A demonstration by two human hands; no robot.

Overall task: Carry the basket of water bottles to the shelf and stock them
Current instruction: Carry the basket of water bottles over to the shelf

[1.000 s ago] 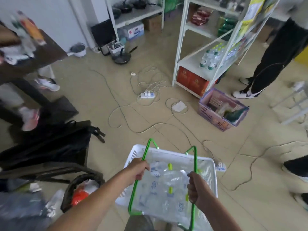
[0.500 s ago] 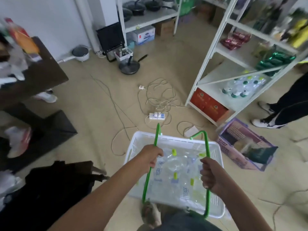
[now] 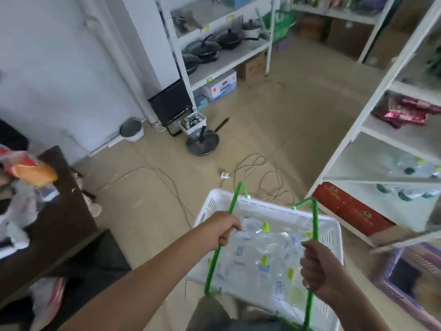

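Left hand (image 3: 223,227) fisted around one green wire handle (image 3: 220,237), right hand (image 3: 317,267) fisted around the other, of a white slotted plastic basket (image 3: 330,237) held above the tan floor (image 3: 152,194). Clear water bottles with lime caps (image 3: 262,254) lie inside. White metal shelf (image 3: 353,137) just beyond, right, with bottles on a lower tier.

1. A white plastic basket (image 3: 331,237) full of clear water bottles (image 3: 262,254) with yellow-green caps is the landmark, held above the tan floor.
2. The left hand (image 3: 224,226) is closed around its left green handle (image 3: 235,199); the right hand (image 3: 318,266) is closed around the right green handle (image 3: 314,218).
3. Right of the basket stands a white shelf (image 3: 353,137) holding more bottles, with red boxes (image 3: 350,211) at its foot.
4. Beyond the basket, white cables (image 3: 257,170) lie on the floor.
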